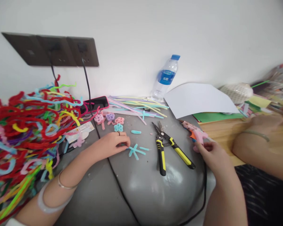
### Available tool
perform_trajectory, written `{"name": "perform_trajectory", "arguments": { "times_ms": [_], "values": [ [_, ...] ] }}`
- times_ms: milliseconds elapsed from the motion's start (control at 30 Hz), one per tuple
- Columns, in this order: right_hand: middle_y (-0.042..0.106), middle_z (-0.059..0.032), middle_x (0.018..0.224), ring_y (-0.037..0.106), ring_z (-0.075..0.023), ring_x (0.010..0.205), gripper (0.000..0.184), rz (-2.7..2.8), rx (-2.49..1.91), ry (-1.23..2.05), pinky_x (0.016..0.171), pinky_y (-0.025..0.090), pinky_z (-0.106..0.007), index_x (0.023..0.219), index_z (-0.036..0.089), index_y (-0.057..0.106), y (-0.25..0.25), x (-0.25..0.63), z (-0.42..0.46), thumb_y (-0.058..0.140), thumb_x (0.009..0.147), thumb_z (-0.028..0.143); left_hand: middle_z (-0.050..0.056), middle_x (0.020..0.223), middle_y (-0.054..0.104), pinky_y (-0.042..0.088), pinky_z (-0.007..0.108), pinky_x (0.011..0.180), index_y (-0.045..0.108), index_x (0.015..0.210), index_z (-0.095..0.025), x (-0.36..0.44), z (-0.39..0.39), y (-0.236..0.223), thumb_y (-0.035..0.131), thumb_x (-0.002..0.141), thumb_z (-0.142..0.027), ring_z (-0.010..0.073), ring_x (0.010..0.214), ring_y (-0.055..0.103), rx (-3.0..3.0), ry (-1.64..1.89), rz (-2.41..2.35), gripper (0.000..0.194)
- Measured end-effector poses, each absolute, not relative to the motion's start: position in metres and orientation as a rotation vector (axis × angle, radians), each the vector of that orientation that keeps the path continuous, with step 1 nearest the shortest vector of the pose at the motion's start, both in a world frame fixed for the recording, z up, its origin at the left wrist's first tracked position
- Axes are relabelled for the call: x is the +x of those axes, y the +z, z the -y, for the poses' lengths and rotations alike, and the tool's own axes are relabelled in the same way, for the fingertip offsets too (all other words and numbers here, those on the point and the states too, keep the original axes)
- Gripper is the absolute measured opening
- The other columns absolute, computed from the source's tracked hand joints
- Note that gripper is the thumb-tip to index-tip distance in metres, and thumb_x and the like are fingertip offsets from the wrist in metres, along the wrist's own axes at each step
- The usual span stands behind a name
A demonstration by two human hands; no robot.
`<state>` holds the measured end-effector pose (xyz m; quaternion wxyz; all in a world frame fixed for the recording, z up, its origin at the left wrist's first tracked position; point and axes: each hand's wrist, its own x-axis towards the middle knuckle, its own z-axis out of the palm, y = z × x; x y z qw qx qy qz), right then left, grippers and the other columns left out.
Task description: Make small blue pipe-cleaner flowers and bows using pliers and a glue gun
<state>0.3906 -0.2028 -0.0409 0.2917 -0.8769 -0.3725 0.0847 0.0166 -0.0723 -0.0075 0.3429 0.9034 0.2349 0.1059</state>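
Observation:
My left hand pinches one arm of a turquoise pipe-cleaner star lying on the grey table. A short turquoise strip and a folded turquoise piece are close by. Just beyond my fingers sit small pipe-cleaner flowers: turquoise, pink, purple and coral. On the right, my right hand is closed around the handle of a pink glue gun, its nozzle pointing away and left. Wire-stripping pliers with black-and-yellow handles lie spread between my hands.
Tangled pipe cleaners heap at left beside a phone. Straight pipe cleaners, a tilted water bottle and white paper line the wall. A black cable crosses the table. Another person's arm is at right.

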Motion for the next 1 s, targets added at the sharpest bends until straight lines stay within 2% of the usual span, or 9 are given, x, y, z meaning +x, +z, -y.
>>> {"name": "perform_trajectory", "arguments": {
  "times_ms": [200,367,400,467,633,733,800,867,1000],
  "values": [
    [0.066,-0.0070,0.045,0.057,-0.0231,0.046,0.030,1.019,-2.445,0.435,0.049,0.036,-0.032,0.047,0.020,0.064,-0.019,0.399,0.191,0.068,0.064,0.044,-0.001,0.084,0.061,0.037,0.023,0.065,0.061,0.086,-0.020,0.018,0.075,-0.008,0.052,0.089,-0.016,0.0112,0.069,0.054,2.376,0.239,-0.651,0.010],
    [0.069,-0.0110,0.054,0.061,-0.0265,0.057,0.020,0.777,-2.308,0.460,0.054,0.039,-0.035,0.057,0.019,0.066,-0.002,0.387,0.206,0.069,0.067,0.037,-0.001,0.085,0.062,0.037,0.022,0.067,0.060,0.085,-0.019,0.018,0.077,-0.009,0.053,0.087,-0.013,0.0113,0.071,0.055,2.391,0.226,-0.649,0.010],
    [0.070,-0.0104,0.060,0.061,-0.0254,0.059,0.018,0.736,-2.209,0.464,0.055,0.040,-0.034,0.065,0.019,0.068,0.001,0.383,0.209,0.069,0.069,0.037,-0.001,0.085,0.062,0.037,0.022,0.067,0.060,0.084,-0.019,0.019,0.077,-0.008,0.053,0.087,-0.013,0.0114,0.072,0.055,2.395,0.226,-0.645,0.010],
    [0.069,-0.0091,0.067,0.058,-0.0216,0.056,0.023,0.573,-1.995,0.487,0.053,0.040,-0.033,0.073,0.019,0.064,0.008,0.374,0.214,0.072,0.065,0.040,0.000,0.085,0.061,0.037,0.022,0.068,0.060,0.084,-0.019,0.019,0.078,-0.006,0.052,0.088,-0.013,0.0117,0.072,0.055,2.408,0.237,-0.635,0.010],
    [0.060,-0.0034,0.065,0.051,-0.0155,0.051,0.034,0.431,-1.709,0.567,0.045,0.036,-0.029,0.075,0.019,0.061,0.024,0.349,0.218,0.080,0.055,0.039,-0.001,0.085,0.060,0.037,0.022,0.067,0.060,0.086,-0.019,0.018,0.078,0.000,0.051,0.089,-0.012,0.0114,0.072,0.054,2.430,0.260,-0.626,0.011],
    [0.055,-0.0015,0.058,0.040,-0.0114,0.042,0.031,0.648,-1.634,0.765,0.039,0.027,-0.027,0.064,0.021,0.058,0.027,0.328,0.220,0.078,0.062,0.043,-0.001,0.085,0.059,0.037,0.021,0.068,0.059,0.084,-0.019,0.017,0.076,-0.002,0.053,0.089,-0.012,0.0106,0.072,0.054,2.426,0.228,-0.594,0.010],
    [0.041,0.0015,0.047,0.030,-0.0106,0.041,0.045,0.827,-1.556,0.909,0.038,0.019,-0.027,0.051,0.022,0.047,0.023,0.314,0.222,0.070,0.074,0.054,-0.001,0.085,0.059,0.037,0.021,0.067,0.059,0.083,-0.019,0.016,0.075,-0.003,0.053,0.089,-0.013,0.0104,0.072,0.054,2.424,0.212,-0.582,0.010],
    [0.038,0.0027,0.047,0.026,-0.0111,0.042,0.047,0.906,-1.477,1.024,0.040,0.016,-0.027,0.057,0.022,0.050,0.017,0.300,0.225,0.058,0.082,0.061,-0.001,0.086,0.060,0.036,0.021,0.067,0.059,0.083,-0.019,0.016,0.074,-0.004,0.052,0.090,-0.014,0.0105,0.072,0.055,2.425,0.206,-0.574,0.011],
    [0.039,0.0040,0.049,0.025,-0.0108,0.044,0.048,1.005,-1.407,1.265,0.044,0.018,-0.027,0.078,0.019,0.059,0.006,0.283,0.230,0.049,0.086,0.065,0.000,0.087,0.061,0.037,0.022,0.067,0.060,0.082,-0.019,0.016,0.074,-0.002,0.051,0.091,-0.015,0.0119,0.073,0.056,2.433,0.214,-0.552,0.013]
  ]
}}
